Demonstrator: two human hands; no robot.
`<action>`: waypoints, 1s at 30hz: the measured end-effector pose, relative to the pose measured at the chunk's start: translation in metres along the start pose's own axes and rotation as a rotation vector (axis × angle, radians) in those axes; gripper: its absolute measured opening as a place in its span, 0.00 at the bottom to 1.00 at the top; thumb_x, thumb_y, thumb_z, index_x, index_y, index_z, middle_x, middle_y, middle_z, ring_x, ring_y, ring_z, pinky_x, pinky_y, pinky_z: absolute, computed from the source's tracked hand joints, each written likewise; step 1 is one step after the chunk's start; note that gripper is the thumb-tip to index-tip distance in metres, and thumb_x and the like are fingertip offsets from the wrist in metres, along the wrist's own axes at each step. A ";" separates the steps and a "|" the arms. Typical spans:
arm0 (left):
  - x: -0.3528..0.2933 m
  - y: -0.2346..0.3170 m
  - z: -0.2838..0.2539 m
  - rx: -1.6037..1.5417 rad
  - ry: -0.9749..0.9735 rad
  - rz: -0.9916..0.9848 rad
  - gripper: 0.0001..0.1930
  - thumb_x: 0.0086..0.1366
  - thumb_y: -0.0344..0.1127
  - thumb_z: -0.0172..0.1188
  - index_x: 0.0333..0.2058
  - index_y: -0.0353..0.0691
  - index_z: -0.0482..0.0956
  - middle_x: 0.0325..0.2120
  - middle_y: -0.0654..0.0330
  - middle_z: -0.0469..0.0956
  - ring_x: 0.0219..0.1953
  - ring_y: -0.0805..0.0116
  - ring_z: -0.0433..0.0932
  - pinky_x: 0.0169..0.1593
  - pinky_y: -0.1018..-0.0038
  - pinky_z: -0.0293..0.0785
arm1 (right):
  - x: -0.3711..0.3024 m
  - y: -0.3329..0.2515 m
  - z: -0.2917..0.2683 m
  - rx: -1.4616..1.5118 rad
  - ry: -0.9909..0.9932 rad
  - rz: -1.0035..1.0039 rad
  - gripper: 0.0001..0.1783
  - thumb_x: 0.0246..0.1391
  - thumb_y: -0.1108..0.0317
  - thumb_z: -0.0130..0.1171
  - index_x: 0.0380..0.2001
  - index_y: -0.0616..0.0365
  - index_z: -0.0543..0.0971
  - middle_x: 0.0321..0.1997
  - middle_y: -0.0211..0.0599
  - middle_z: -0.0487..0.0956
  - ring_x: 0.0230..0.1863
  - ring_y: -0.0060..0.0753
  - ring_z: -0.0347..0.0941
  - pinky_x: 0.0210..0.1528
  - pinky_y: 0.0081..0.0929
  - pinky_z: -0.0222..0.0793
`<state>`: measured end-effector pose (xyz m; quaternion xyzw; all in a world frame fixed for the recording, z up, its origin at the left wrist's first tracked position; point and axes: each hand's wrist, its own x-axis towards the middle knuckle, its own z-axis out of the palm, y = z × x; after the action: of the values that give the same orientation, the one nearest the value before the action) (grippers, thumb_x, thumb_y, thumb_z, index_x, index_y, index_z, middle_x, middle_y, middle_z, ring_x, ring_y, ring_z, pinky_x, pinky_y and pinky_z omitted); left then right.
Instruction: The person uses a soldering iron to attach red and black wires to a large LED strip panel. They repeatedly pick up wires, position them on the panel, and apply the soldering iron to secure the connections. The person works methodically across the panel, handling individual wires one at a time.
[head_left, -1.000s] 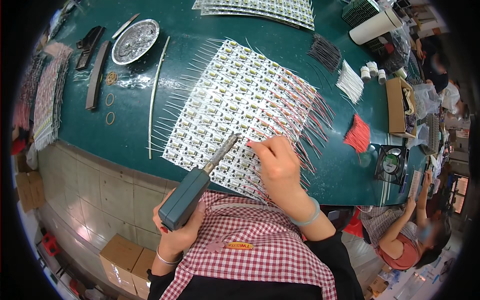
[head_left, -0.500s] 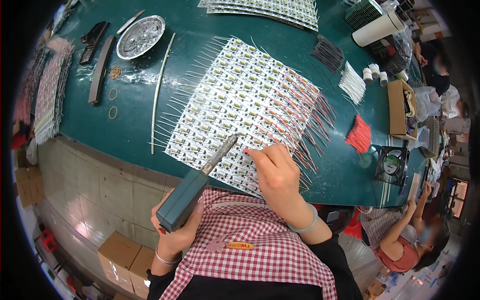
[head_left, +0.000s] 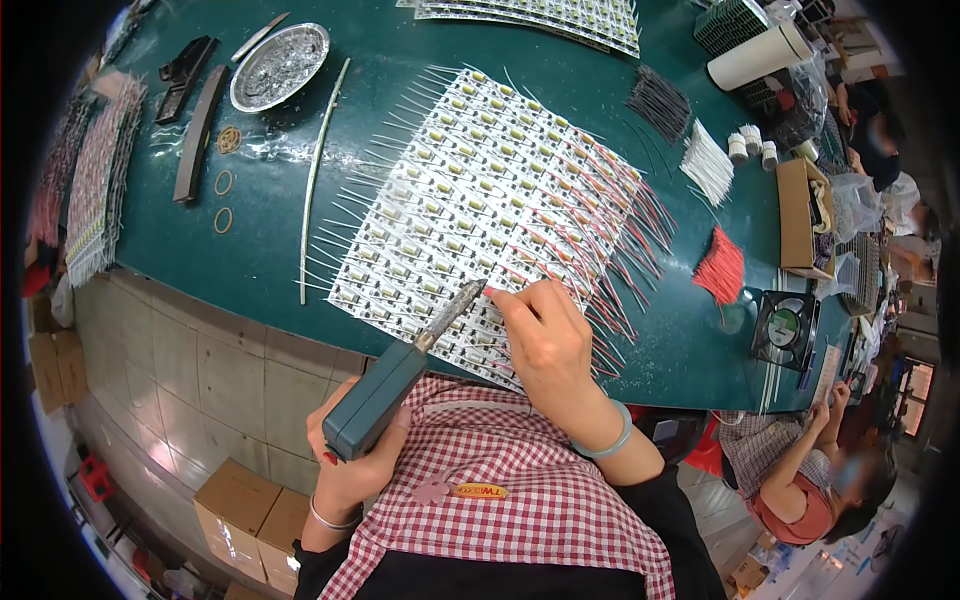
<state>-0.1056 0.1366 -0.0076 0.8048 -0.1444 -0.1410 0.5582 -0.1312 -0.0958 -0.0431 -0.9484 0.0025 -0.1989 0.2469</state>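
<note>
Scraps of silvery material (head_left: 278, 72) lie in a round metal bowl (head_left: 322, 58). The left hand (head_left: 365, 465) grips a dark-green soldering gun (head_left: 376, 400) over a white circuit-board panel (head_left: 455, 200) on the green counter (head_left: 270, 250); the right hand's (head_left: 550, 335) grasp beside its tip (head_left: 477, 288) is unclear.

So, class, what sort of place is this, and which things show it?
Probably an electronics assembly workshop: the left hand holds a soldering iron over a sheet of circuit boards, and a pile of red wires lies nearby.
</note>
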 end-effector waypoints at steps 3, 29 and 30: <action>0.000 0.000 0.000 -0.007 0.001 -0.007 0.09 0.52 0.20 0.66 0.35 0.27 0.81 0.29 0.55 0.80 0.26 0.71 0.78 0.29 0.77 0.72 | 0.001 0.000 0.000 0.005 0.001 -0.003 0.15 0.43 0.82 0.61 0.39 0.64 0.80 0.27 0.35 0.67 0.30 0.35 0.68 0.28 0.30 0.66; -0.011 -0.013 0.000 -0.052 0.037 -0.060 0.10 0.52 0.22 0.66 0.35 0.28 0.81 0.28 0.54 0.79 0.25 0.69 0.79 0.29 0.76 0.73 | -0.001 0.001 0.002 -0.021 -0.023 -0.005 0.16 0.43 0.81 0.60 0.39 0.63 0.81 0.28 0.36 0.67 0.29 0.35 0.69 0.27 0.31 0.66; -0.011 -0.012 -0.001 -0.057 0.036 -0.074 0.10 0.53 0.22 0.66 0.35 0.28 0.82 0.28 0.54 0.80 0.26 0.68 0.79 0.30 0.76 0.74 | -0.001 0.001 0.002 -0.021 -0.020 -0.006 0.16 0.43 0.81 0.60 0.39 0.63 0.81 0.28 0.36 0.67 0.29 0.35 0.69 0.27 0.31 0.66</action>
<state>-0.1143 0.1454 -0.0178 0.7959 -0.1003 -0.1509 0.5777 -0.1314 -0.0960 -0.0457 -0.9528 -0.0005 -0.1903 0.2364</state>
